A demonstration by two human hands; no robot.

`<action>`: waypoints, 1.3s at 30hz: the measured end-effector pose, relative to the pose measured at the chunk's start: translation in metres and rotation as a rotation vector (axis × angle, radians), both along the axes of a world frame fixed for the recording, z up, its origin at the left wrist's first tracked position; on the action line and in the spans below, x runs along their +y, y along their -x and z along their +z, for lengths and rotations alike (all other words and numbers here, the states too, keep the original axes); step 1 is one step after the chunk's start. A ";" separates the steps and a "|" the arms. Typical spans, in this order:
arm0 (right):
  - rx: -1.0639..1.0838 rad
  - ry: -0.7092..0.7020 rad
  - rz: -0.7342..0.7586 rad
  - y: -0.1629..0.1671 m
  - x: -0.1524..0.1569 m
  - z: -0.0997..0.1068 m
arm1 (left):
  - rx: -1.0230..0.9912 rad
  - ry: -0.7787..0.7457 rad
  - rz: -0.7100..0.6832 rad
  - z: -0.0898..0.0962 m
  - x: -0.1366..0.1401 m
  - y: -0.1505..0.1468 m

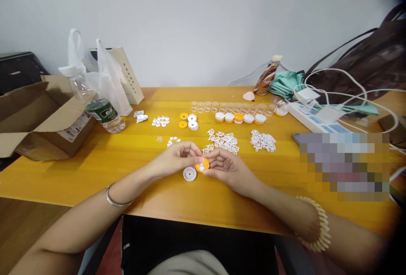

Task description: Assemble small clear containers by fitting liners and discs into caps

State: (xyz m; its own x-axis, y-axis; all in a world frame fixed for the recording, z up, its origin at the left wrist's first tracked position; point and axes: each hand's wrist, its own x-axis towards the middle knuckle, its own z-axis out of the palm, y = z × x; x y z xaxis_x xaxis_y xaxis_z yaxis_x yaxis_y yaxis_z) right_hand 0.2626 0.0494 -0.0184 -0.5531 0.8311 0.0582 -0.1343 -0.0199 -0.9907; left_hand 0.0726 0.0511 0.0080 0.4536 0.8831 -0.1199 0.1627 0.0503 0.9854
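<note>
Between my two hands, just above the table, is a round yellow disc point(204, 166) with small white parts on its face. My left hand point(181, 156) pinches it from the left, thumb on top. From the right, my right hand point(227, 167) grips its edge between thumb and fingers. A white round cap point(190, 174) with a centre hole lies on the table just below my left fingers. Beyond my hands lie small white discs point(174, 141) and a pile of white lattice-like plastic pieces point(223, 140).
Yellow discs point(183, 125), stacked white discs point(193, 123) and white pegged parts point(160, 121) lie farther back. Clear cups point(234, 108) stand in a row behind assembled caps point(238, 118). A water bottle point(104, 112) and cardboard box point(63, 127) stand left; a power strip point(317, 118) with cables lies right.
</note>
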 end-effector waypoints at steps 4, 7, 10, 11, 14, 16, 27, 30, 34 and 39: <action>0.001 -0.013 -0.041 -0.001 0.003 -0.001 | 0.018 -0.087 -0.015 0.006 0.001 0.004; -0.019 -0.023 -0.087 -0.002 0.006 -0.002 | 0.203 -0.261 -0.007 0.013 -0.001 0.012; -0.038 -0.048 -0.138 -0.003 0.010 -0.005 | 0.451 -0.418 -0.130 0.018 -0.005 0.020; -0.042 -0.057 -0.146 -0.003 0.011 -0.006 | 0.517 -0.448 -0.201 0.018 -0.007 0.022; -0.046 -0.070 -0.150 -0.004 0.013 -0.008 | 0.658 -0.525 -0.333 0.015 -0.014 0.024; -0.055 -0.069 -0.154 -0.004 0.014 -0.008 | 0.691 -0.569 -0.358 0.012 -0.016 0.023; -0.055 -0.067 -0.216 -0.005 0.011 -0.004 | 0.031 -0.188 -0.111 0.016 -0.001 0.023; -0.050 -0.058 -0.210 -0.003 0.009 -0.004 | -0.003 -0.192 -0.082 0.012 -0.002 0.018; -0.042 -0.055 -0.206 -0.002 0.009 -0.006 | 0.077 -0.325 -0.080 0.007 -0.004 0.013; -0.058 -0.044 -0.179 -0.002 0.010 -0.006 | 0.270 -0.637 -0.106 0.006 -0.008 0.011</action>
